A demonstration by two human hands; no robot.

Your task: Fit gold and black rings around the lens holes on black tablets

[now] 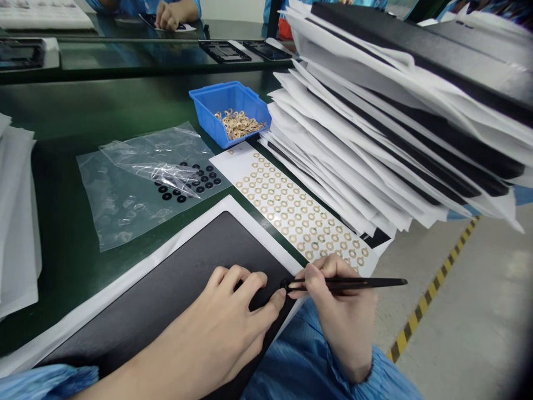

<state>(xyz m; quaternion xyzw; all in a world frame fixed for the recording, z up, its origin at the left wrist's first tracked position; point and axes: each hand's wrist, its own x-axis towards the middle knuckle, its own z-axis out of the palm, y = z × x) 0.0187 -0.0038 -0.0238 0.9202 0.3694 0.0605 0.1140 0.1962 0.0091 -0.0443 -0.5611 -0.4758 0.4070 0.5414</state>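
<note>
Many loose white sheets (19,222): piled at the desk's left edge, well away from my fingers.
Clear plastic (125,208): flat on the desk beyond the panel, black rings (166,196) showing at its right-hand part.
Black panel (179,272): on white wrapping (175,247), its long axis slanting from near left to far right.
My left hand (233,316): laid over the panel's right part, fingers bent and a little apart, clamped on nothing I can see; the thumb reaches right to the small black piece.
Blue tray (205,114): beyond the panel's far end, holding tan rings (239,125).
Small black piece (285,283): at the panel's right corner, between my left thumb and the tweezer tips. The thumb is the nearer, touching or just beside it. Too small to show a long axis.
Ring sheet (225,164): slants from the tray down towards my right hand, tan rings in rows.
My right hand (343,305): beyond the panel's right corner, fingers together, clamped on the black tweezers (375,282). These lie nearly crosswise, tips pointing left at the piece; whether they grip it, I cannot tell.
Tall stack (353,150): white sheets and black panels at the desk's right edge.
</note>
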